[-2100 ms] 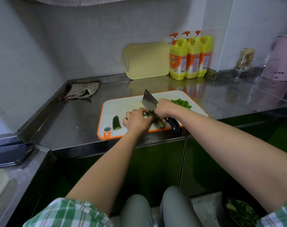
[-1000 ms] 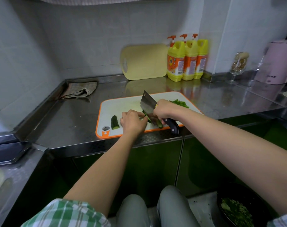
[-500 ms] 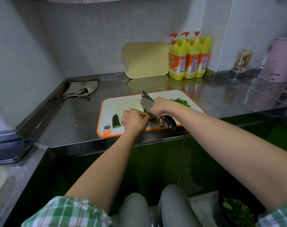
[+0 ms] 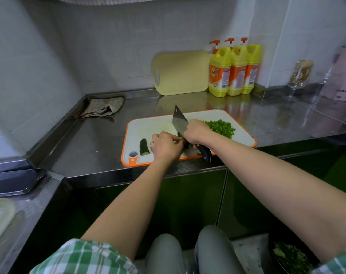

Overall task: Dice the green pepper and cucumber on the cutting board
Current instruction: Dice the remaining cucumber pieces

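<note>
- A steel worktop [image 4: 93,143] runs along a white tiled wall [image 4: 109,46] into a corner at the left.
- A pale yellow board [image 4: 182,73] leans upright against the wall, its handle hole at the left.
- Three yellow pump bottles [image 4: 234,70] with orange labels stand in a row just right of that board, touching one another.
- A crumpled checked cloth [image 4: 102,107] lies near the back left corner.
- A stemmed glass [image 4: 300,76] stands at the far right, beside a pink appliance [image 4: 344,76].
- Dark green cabinet doors [image 4: 188,204] sit under the worktop.
- A dark bowl [image 4: 270,252] of chopped greens is at the lower right.
</note>
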`<move>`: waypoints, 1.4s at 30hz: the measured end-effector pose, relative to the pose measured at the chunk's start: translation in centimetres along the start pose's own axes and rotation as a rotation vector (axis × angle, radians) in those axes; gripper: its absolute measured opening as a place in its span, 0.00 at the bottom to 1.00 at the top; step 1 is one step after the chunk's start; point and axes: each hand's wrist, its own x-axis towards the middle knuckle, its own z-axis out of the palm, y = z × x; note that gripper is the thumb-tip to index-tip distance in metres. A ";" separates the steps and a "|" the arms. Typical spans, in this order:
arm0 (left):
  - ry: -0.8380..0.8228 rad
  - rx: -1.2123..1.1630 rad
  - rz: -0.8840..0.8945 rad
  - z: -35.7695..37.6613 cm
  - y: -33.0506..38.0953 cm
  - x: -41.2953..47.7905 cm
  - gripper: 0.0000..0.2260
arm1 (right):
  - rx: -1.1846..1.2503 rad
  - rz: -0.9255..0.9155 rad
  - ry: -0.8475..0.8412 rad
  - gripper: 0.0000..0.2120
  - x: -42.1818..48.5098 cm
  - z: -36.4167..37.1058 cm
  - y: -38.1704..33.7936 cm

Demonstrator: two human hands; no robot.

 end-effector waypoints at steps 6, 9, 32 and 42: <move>-0.017 0.013 0.010 -0.7 0.3 -0.3 0.13 | 0.283 -0.015 0.150 0.11 1.8 -0.7 2.1; -0.034 0.065 0.052 -0.9 0.3 -0.2 0.15 | 0.488 -0.017 0.128 0.07 2.0 -2.1 2.8; -0.217 0.377 0.684 -0.5 0.4 4.0 0.24 | 0.687 0.008 0.070 0.08 2.4 -3.4 6.1; -0.313 0.439 0.701 -0.9 1.3 6.1 0.20 | 0.660 0.037 0.093 0.11 3.5 -3.1 7.0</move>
